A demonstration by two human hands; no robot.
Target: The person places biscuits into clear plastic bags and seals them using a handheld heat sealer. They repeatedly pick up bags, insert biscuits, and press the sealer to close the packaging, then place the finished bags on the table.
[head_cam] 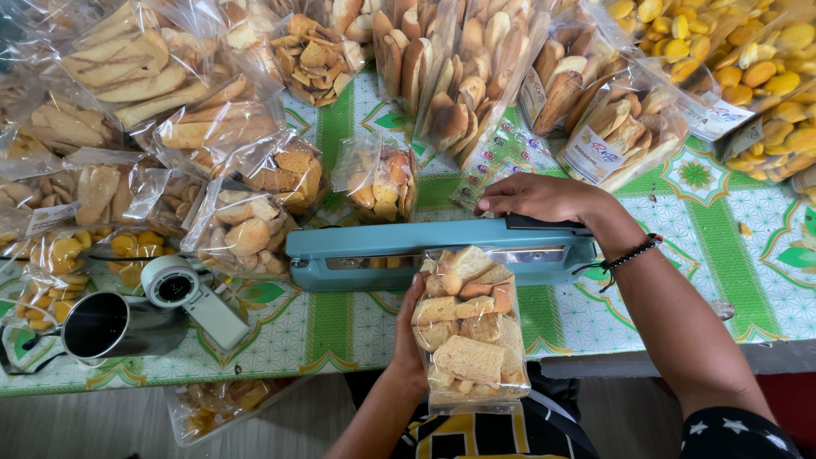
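Left hand (pixel 410 327): grips the bag of rusks (pixel 470 327), its mouth under the sealer arm (pixel 442 240).
Right hand (pixel 544 197): closed, pressing the arm's far end.
Risk: bag slanted, so the seam may run crooked; fingers near the hot bar.

A table under a green-and-white patterned cloth (pixel 731 229) stands on a pale wooden floor (pixel 85 425).

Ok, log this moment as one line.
left hand: holds biscuit bag | right hand: presses heat sealer arm down | bag mouth under bar
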